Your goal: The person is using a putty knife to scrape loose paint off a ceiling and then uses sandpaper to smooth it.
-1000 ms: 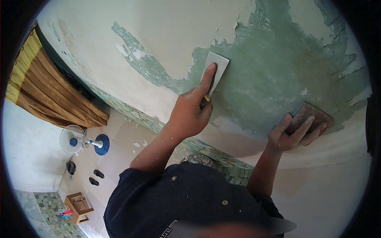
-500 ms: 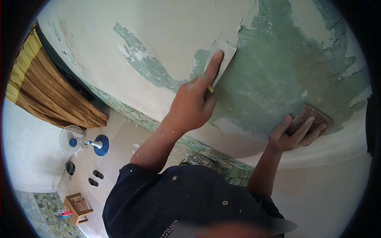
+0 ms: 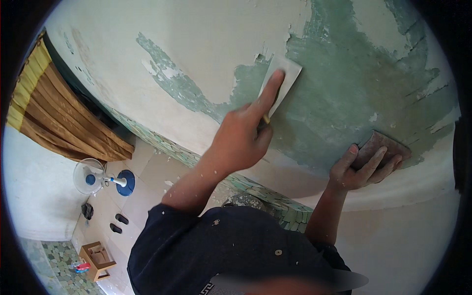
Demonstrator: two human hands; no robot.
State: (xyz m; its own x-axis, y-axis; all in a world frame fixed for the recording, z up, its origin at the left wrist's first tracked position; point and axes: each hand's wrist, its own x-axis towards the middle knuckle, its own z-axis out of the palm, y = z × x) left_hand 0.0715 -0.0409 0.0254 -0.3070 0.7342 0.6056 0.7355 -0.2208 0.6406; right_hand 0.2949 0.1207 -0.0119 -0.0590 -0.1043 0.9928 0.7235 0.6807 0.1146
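My left hand (image 3: 242, 137) grips a putty knife (image 3: 290, 73) by its handle, most of which the fingers hide. The index finger lies stretched along the knife's pale, wide blade. That blade rests over the wall's exposed green patch (image 3: 334, 83), close to the ragged edge of the whitish coat (image 3: 196, 44). Farther right, my right hand (image 3: 361, 169) presses a flat brown, dusty piece (image 3: 381, 147) to the wall with spread fingers. Whether this piece is sandpaper or a pad I cannot tell.
Stone-look tile trim (image 3: 182, 153) runs along the wall's foot. Paint flakes lie on the tiled floor (image 3: 147, 169). A brown and yellow curtain (image 3: 69, 108) hangs at left, above a standing fan (image 3: 125, 182), black slippers (image 3: 118, 223) and a small wooden table (image 3: 98, 258).
The putty knife has moved a little right and down across the wall, and more bare green shows left of it. My right hand has hardly moved.
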